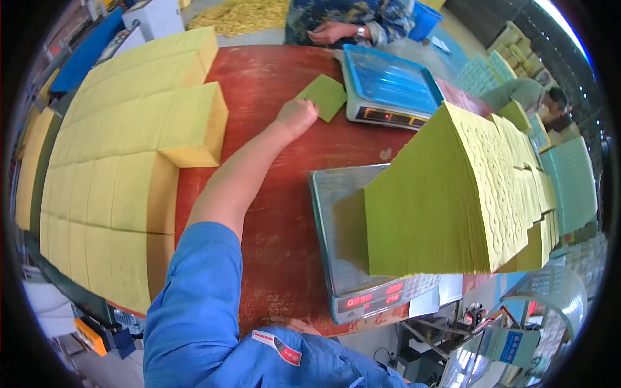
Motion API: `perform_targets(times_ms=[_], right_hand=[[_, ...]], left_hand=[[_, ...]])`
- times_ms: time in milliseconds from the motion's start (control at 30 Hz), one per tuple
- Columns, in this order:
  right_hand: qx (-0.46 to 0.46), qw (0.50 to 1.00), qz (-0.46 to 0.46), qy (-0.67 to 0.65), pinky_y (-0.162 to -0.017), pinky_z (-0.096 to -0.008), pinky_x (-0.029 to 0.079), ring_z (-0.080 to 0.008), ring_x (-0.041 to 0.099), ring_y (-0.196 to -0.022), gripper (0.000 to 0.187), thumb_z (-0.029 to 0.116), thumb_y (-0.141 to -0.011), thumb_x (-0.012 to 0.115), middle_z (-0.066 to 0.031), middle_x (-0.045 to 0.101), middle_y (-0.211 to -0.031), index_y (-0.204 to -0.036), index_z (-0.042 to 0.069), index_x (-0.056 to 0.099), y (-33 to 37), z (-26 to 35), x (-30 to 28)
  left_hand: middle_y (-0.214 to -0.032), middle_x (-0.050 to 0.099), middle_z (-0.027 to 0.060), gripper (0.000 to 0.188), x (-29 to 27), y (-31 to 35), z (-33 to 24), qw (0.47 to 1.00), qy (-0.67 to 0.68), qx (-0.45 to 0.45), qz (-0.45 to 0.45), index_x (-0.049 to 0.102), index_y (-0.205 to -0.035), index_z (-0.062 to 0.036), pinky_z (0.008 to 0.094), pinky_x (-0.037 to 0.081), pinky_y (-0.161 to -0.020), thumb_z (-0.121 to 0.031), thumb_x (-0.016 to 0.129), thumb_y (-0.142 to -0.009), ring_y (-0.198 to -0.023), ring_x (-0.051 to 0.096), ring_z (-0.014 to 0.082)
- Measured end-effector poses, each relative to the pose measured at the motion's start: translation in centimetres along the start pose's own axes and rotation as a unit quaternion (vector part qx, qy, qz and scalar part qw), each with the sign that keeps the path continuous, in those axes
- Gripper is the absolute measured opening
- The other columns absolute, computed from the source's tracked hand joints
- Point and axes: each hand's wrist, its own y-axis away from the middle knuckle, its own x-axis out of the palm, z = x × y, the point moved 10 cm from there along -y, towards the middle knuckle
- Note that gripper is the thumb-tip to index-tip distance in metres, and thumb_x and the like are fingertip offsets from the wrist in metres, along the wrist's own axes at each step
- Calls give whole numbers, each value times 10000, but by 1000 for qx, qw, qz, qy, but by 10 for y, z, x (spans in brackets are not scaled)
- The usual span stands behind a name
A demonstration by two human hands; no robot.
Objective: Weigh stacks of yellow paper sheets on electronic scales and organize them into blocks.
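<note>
Reaching forward over the red table (pixel 272 194), my left hand (pixel 298 118) is closed on the near left edge of a thin yellow-green square of paper (pixel 325 96). Whether it is one sheet or a few, I cannot tell. The paper's right corner lies close to the far scale with the blue tray (pixel 391 81). A tall yellow-green paper stack (pixel 427 200) stands on the near scale (pixel 346 239), whose display glows red. At the near table edge only a bit of my right hand (pixel 294 324) shows, its fingers hidden behind my blue shirt.
Rows of yellow paper blocks (pixel 110 155) fill the left side. More patterned stacks (pixel 521 155) stand at the right. Across the table is a person in a patterned sleeve (pixel 388 19); another person (pixel 537 97) bends at the far right. A blue bin (pixel 424 21) stands behind.
</note>
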Motion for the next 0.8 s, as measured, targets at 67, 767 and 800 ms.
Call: perform_targets(times_ms=[67,767,800], right_hand=[[12,1000,-18,7,-871,-372,473,-321,566,-1049,360,197,-802,582,-149,573,-1076,-1115,20,606,-3,-7,-4],[-31,995,-31,94,-892,-374,478,-324,567,-1071,365,168,-795,584,-160,576,-1129,-1124,12,609,3,-15,-23],[-34,994,-32,97,-893,-374,478,-324,567,-1072,366,167,-795,584,-160,577,-1131,-1125,12,610,1,-13,-24]], left_hand=[[-771,651,124,68,8,-22,-10,998,-5,54,11,641,-770,-53,377,574,-593,-79,578,-775,-723,685,274],[-795,670,126,96,28,-42,-28,997,-29,65,32,662,-772,-37,383,582,-628,-70,573,-772,-763,694,269],[-794,671,123,98,27,-49,-25,996,-36,71,28,663,-776,-37,388,582,-624,-71,572,-776,-764,696,272]])
